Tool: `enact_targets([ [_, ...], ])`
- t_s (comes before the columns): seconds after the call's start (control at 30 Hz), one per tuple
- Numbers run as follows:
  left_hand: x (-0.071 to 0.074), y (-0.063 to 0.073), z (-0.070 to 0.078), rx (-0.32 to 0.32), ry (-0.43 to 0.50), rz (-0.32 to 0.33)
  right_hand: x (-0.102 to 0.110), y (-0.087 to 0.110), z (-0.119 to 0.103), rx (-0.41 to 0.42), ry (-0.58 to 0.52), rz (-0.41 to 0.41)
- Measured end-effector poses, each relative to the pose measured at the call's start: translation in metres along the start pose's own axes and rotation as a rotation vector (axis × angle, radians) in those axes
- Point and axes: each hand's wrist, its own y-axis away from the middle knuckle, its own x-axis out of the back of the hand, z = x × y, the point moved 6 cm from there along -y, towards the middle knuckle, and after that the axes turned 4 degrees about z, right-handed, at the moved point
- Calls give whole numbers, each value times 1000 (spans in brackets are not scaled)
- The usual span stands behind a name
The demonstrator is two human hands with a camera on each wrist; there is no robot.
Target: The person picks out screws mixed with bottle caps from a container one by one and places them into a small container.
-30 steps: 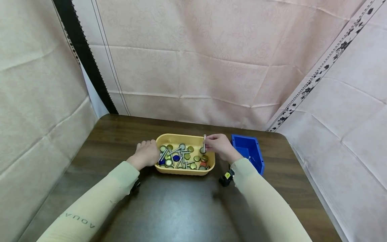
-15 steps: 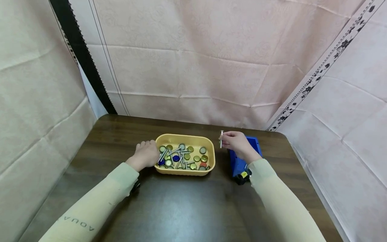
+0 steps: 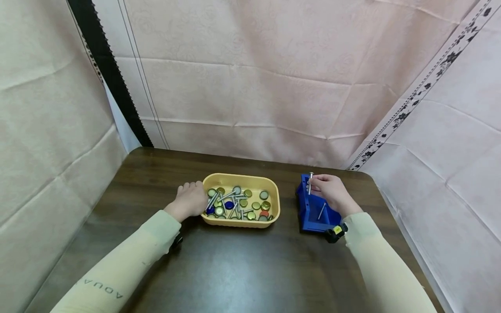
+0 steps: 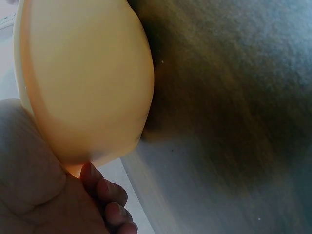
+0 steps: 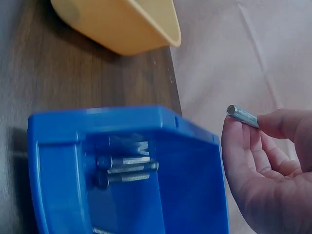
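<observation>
Placing a bolt (image 3: 310, 188) in the blue bin (image 3: 313, 227) seems the step in hand; the next move likely calls for lowering and loosening; the bolt's long axis is nearly upright, head up, above the bin's far left part; the nearly closed right hand (image 3: 332, 191) pinches it; the curled left hand (image 3: 188, 201) grips the yellow tray (image 3: 238, 223) by its left end.

The left hand (image 3: 188, 201) is hiding one end of the yellow plastic tray (image 3: 239, 223); the left wrist view's top edge is cropping it. The right hand (image 3: 332, 192) is concealing part of its pinched bolt (image 5: 244, 117) and, from the head view, part of the blue plastic bin (image 3: 313, 225). Beside it, the right wrist view's lower edge is cutting off a second bolt (image 5: 101, 230).
</observation>
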Motion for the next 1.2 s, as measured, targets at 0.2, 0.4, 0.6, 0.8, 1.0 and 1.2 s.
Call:
enact_targets([
  [0.2,1,0,0,3,5,-6,11,0,13,-17,39,24],
  [0.4,0,0,1,4,4,-10,15,-2,28,-31,91,48],
  [0.6,-1,-1,-2,8,0,-12,11,-7,44,-66,157,50],
  [0.8,-2,-3,-2,-3,2,4,7,-7,55,-90,246,42],
  [1.0,-2,-1,-1,-1,2,3,4,-6,62,-128,278,41],
  [1.2,1,0,-1,-1,8,5,2,-7,66,-142,308,48],
])
